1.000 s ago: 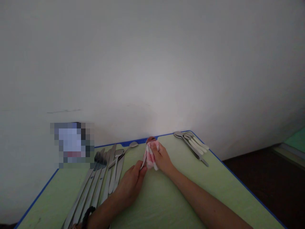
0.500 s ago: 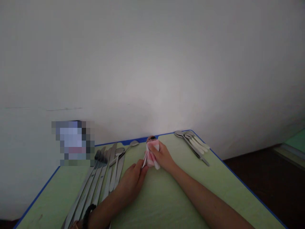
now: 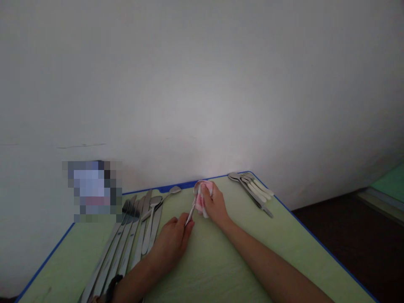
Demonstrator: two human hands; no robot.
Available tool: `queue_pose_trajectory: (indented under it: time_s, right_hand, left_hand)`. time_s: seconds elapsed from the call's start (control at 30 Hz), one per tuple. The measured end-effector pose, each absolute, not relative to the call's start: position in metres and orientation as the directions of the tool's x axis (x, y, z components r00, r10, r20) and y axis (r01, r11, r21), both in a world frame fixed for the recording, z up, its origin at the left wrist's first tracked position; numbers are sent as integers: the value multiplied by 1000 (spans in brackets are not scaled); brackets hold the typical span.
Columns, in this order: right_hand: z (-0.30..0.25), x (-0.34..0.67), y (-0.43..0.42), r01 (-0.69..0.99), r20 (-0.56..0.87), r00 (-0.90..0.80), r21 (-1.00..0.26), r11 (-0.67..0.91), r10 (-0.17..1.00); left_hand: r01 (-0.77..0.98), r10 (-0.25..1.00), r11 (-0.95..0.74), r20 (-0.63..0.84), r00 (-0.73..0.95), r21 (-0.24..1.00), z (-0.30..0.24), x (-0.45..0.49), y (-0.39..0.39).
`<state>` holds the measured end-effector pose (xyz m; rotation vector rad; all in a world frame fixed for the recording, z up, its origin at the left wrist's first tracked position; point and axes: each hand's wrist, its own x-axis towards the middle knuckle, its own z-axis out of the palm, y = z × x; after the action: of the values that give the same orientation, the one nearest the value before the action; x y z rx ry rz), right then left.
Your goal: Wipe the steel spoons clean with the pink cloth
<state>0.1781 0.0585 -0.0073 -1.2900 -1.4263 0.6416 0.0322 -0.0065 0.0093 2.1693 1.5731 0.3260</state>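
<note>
A metal spoon (image 3: 190,213) is gripped by its handle in my left hand (image 3: 174,235), its bowl end pointing up and away from me. Around the bowl, my right hand (image 3: 216,205) holds a folded pink-and-white cloth (image 3: 201,203), with the thumb pressed on top. The cloth covers part of the bowl, leaving its left rim visible. Left of my hands, several long-handled metal utensils (image 3: 121,248) lie side by side, partly hidden by my left forearm. A spoon (image 3: 154,202) and another spoon (image 3: 174,190) lie at their right side.
At the right back of the green, blue-edged table (image 3: 252,229) lie metal spoons (image 3: 235,176) beside several white-handled forks (image 3: 259,191). A blurred-out upright device (image 3: 91,185) stands at the left back. A pale wall (image 3: 202,105) rises behind the table.
My right hand and the cloth have turned slightly on the spoon's bowl, showing its left rim and more of the handle. The view has shifted a little.
</note>
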Motion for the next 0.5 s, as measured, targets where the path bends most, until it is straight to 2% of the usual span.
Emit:
queue_pose_trajectory:
  time_s: [0.23,0.5]
  right_hand:
    - [-12,179,62,264,335,113,-918,297,935]
    - [-16,183,68,287,307,0,-912,294,952]
  left_hand:
    - [792,927,-304,-30,375,529,7,30,-8]
    - [759,923,-326,17,384,563,-2,26,-6]
